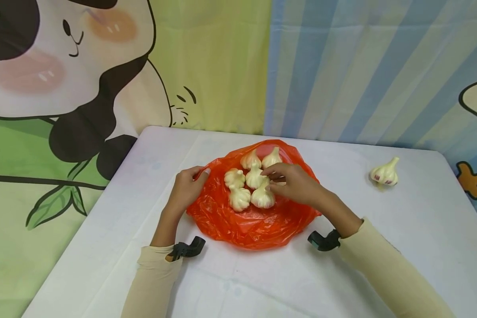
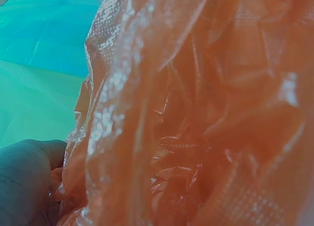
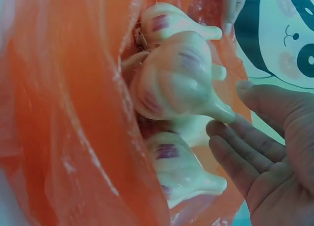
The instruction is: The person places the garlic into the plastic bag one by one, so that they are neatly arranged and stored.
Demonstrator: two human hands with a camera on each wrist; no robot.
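A red plastic bag (image 1: 254,232) lies spread on the table with its mouth wide, several garlic bulbs (image 1: 239,198) clustered inside. My left hand (image 1: 187,187) pinches the bag's left rim between thumb and fingers. Over the cluster is my right hand (image 1: 292,182), its fingertips right at the stem of the nearest garlic bulb (image 3: 174,78). In the right wrist view, thumb and fingers are spread apart around that stem's end. Red film fills most of the left wrist view and hides the bulbs there.
One more garlic bulb (image 1: 384,173) with purple streaks sits on the white table (image 1: 413,229), far to the right of the bag. Behind the table hangs a printed curtain (image 1: 214,66) with a panda and stripes.
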